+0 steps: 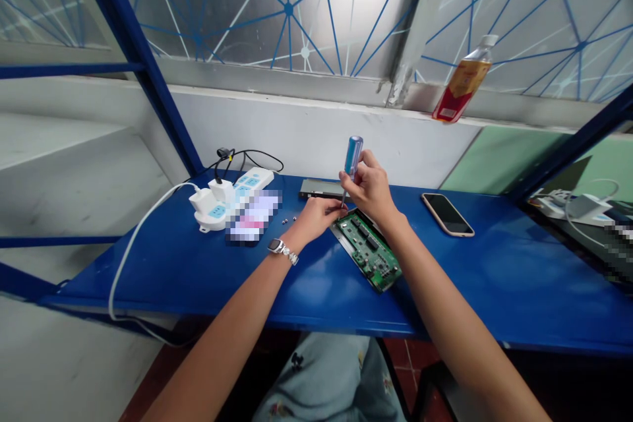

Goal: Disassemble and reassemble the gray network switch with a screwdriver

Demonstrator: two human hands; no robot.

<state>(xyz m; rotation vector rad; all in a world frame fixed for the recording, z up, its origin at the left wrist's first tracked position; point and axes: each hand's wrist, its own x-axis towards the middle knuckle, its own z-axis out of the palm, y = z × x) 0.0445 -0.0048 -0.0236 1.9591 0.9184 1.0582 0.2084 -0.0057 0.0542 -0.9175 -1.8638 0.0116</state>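
My right hand (370, 186) is wrapped round the blue, see-through handle of a screwdriver (353, 153). The tool stands nearly upright, its thin shaft pointing down at the far left corner of a green circuit board (368, 247) in a metal frame. By the screwdriver's tip, my left hand (320, 216) has its fingertips pinched together; what they hold, if anything, is too small to make out. A few small screws (285, 221) lie on the table left of that hand. Behind the hands is a flat grey metal piece (319, 188), partly covered by them.
On the blue table (217, 283) a white power strip (237, 194) with plugs and cables stands at the left, beside a blurred-out phone (254, 216). Another phone (448, 214) lies to the right. A drink bottle (465, 82) stands on the window ledge. Blue posts frame both sides.
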